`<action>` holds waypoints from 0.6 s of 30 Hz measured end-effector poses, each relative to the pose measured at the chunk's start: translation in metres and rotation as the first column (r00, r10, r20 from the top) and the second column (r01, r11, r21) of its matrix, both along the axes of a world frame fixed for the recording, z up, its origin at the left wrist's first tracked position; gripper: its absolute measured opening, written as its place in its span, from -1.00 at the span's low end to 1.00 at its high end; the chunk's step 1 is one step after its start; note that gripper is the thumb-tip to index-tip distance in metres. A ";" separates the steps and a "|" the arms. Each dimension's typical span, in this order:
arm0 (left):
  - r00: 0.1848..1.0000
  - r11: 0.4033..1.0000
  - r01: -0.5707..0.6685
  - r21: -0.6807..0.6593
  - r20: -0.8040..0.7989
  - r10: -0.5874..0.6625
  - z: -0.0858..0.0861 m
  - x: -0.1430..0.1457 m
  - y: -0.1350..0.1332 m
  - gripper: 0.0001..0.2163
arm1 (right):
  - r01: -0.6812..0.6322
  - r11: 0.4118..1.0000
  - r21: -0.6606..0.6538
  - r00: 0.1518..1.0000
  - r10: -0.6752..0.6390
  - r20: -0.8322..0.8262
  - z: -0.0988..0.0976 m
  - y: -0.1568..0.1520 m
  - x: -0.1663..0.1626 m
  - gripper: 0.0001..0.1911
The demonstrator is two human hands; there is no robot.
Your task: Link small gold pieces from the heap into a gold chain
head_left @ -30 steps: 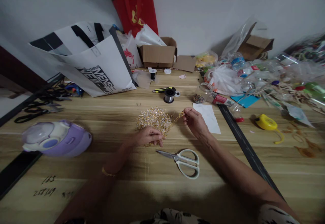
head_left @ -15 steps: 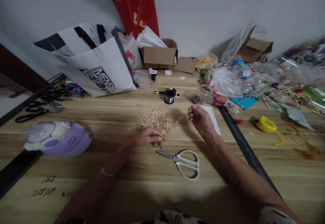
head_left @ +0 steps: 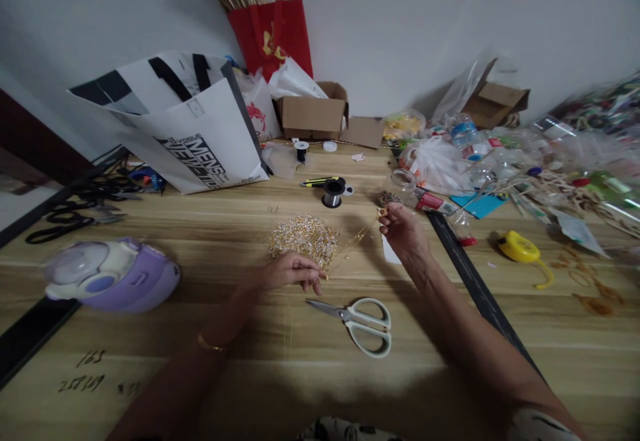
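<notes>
A tangled heap of gold beaded wire (head_left: 303,237) lies on the wooden table (head_left: 210,241). My left hand (head_left: 291,272) rests on the heap's near edge, fingers pinched closed on the wire. My right hand (head_left: 403,230) is raised to the right of the heap, its fingers pinched on the end of a gold strand (head_left: 356,238) that stretches taut from the heap. White-handled scissors (head_left: 361,321) lie on the table just in front of both hands.
A purple lidded container (head_left: 113,276) sits at the left, black scissors (head_left: 75,211) beyond it. A white shopping bag (head_left: 185,128), red bag (head_left: 273,34) and cardboard box (head_left: 313,111) stand at the back. A wire spool (head_left: 333,192), bead jar (head_left: 397,186), yellow tape measure (head_left: 517,249) and plastic clutter fill the right.
My right hand has drawn the gold strand farther up and to the right, away from the heap. My left hand has stayed on the heap.
</notes>
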State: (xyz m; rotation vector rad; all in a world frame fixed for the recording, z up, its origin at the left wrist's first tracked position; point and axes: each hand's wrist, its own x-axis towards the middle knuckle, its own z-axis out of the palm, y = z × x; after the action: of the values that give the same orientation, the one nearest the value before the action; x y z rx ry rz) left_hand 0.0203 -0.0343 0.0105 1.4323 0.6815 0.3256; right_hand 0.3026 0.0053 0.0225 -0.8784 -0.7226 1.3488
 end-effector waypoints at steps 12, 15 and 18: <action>0.998 0.996 -0.053 -0.073 0.020 0.054 -0.007 0.006 -0.003 -0.67 | 0.016 1.000 -0.009 0.999 -0.016 -0.039 0.010 -0.002 0.003 -0.77; 0.998 0.996 -0.056 -0.064 0.015 0.057 -0.007 0.008 -0.004 -0.68 | 0.011 1.000 -0.010 0.999 -0.011 -0.036 0.013 -0.002 0.003 -0.77; 0.999 0.998 -0.030 -0.054 0.015 0.031 -0.007 0.012 -0.009 -0.70 | 0.000 1.000 -0.015 1.000 0.000 -0.023 0.017 -0.003 0.004 -0.76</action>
State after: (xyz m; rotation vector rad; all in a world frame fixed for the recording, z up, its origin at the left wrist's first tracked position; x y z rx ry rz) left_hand 0.0320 -0.0430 0.0033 1.3677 0.6946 0.3400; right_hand 0.3071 0.0026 0.0393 -0.8734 -0.6955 1.3639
